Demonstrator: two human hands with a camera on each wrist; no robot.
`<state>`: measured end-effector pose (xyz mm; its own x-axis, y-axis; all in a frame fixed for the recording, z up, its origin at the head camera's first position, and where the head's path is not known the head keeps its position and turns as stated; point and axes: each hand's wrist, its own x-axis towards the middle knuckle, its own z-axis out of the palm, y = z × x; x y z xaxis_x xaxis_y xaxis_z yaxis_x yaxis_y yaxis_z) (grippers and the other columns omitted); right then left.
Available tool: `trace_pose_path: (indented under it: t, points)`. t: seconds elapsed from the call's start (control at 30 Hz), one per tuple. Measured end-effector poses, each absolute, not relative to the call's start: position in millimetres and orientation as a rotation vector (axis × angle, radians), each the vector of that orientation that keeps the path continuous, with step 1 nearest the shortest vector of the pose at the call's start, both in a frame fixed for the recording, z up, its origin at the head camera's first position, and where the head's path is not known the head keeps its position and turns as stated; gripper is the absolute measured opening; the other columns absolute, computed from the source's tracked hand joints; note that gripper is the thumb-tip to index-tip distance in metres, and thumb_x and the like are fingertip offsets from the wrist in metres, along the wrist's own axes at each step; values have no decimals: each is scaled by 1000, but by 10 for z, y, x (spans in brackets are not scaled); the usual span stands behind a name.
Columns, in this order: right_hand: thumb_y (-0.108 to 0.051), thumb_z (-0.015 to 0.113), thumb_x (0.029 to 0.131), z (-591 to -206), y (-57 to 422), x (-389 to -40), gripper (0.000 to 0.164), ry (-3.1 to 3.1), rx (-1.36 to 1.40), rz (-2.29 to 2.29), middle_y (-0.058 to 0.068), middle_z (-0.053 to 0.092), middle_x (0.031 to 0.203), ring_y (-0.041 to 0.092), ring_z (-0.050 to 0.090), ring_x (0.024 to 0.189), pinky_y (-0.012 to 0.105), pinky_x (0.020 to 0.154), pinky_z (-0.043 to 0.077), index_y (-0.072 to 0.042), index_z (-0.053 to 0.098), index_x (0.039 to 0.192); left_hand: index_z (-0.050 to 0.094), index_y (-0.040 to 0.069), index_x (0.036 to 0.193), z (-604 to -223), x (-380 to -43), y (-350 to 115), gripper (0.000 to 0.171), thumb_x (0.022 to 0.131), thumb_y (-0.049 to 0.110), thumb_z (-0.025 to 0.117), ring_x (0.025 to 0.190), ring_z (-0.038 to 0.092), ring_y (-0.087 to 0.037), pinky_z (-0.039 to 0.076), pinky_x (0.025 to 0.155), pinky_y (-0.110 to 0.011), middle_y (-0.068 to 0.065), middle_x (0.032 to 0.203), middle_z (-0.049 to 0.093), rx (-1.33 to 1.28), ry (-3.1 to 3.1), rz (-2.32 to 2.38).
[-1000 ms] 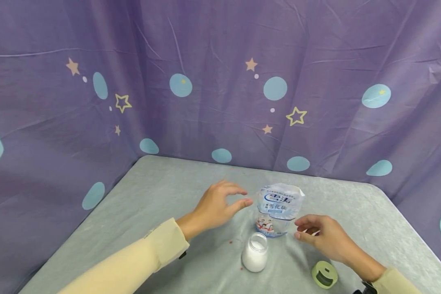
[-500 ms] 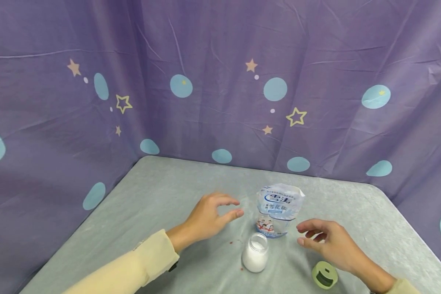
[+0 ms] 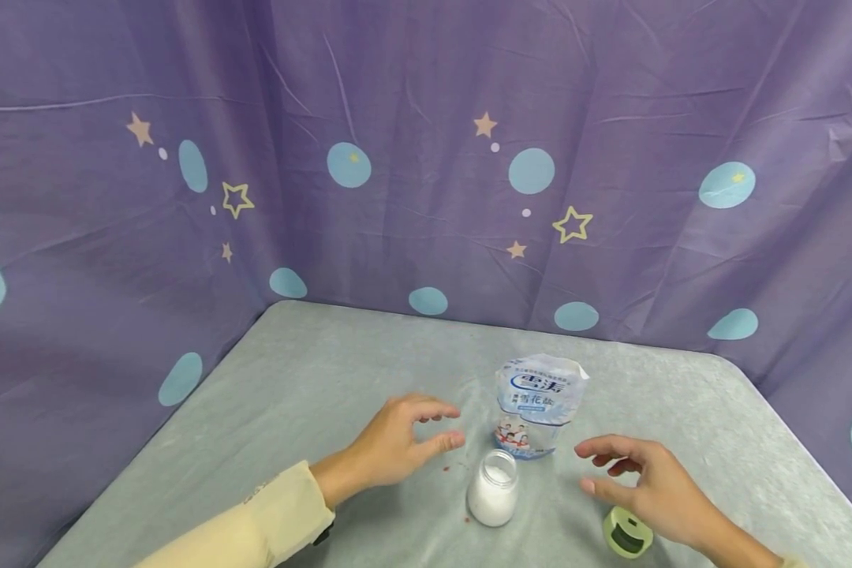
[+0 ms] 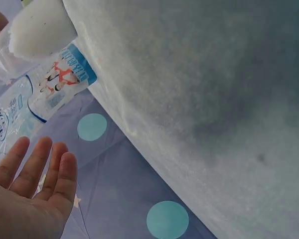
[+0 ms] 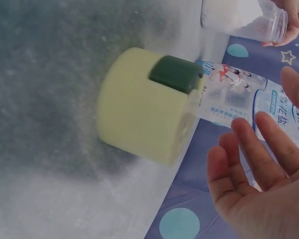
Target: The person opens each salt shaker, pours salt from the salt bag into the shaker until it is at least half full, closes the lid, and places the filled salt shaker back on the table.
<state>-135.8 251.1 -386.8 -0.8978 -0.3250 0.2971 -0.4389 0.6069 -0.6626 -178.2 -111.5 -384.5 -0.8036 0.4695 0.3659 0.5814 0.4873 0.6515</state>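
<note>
L hand (image 3: 397, 442) & R hand (image 3: 649, 483) well apart, both empty, fingers loosely bent. Uncapped jar (image 3: 493, 495) upright btw them, in front of pouch (image 3: 539, 406); green cap (image 3: 625, 538) beside R hand. I'd brace jar low w/ L hand before any cap work, lest it tip.

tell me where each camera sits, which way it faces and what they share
Head: on the head, looking forward and down at the table; left hand, right hand and left sleeve show.
Left wrist: on that wrist, facing the jar and pouch; left hand shows, with a bit of the right.
Right wrist: on that wrist, facing the green lid, jar and pouch; right hand shows, left at the edge.
Both wrist views share jar, pouch and curtain.
</note>
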Motion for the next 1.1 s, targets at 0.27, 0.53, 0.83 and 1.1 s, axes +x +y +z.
trace_pose_path:
  t: [0.27,0.53,0.83,1.1]
  points:
    - [-20,87,83,-3935,2570,-1324,32,-2654,723,1162,-4,75,108,11,64,91,28,73,55,-21,75,112,74,17,123,-3886,-1717,-1122,45,94,49,72,108,65,-18,54,92,-38,4,122,71,-944,-2611,-1204]
    - [-18,88,81,-3995,2658,-1294,38,-2663,775,1177,-2,75,111,11,64,92,29,74,55,-14,74,116,74,18,124,-3896,-1669,-1139,46,92,51,73,107,65,-17,54,92,-39,7,121,71,-945,-2625,-1201]
    - [-18,90,78,-4055,2834,-1248,52,-2736,825,1185,-1,72,119,12,64,95,28,78,51,-12,70,126,73,17,125,-3949,-1650,-1174,49,91,52,74,108,65,-20,54,93,-38,7,121,70,-950,-2636,-1200]
    - [-17,90,78,-4132,3010,-1218,56,-2803,812,1169,-3,70,119,9,64,96,26,78,49,-12,68,128,73,16,124,-3971,-1630,-1202,49,90,52,75,107,66,-21,53,93,-35,7,121,70,-953,-2634,-1179]
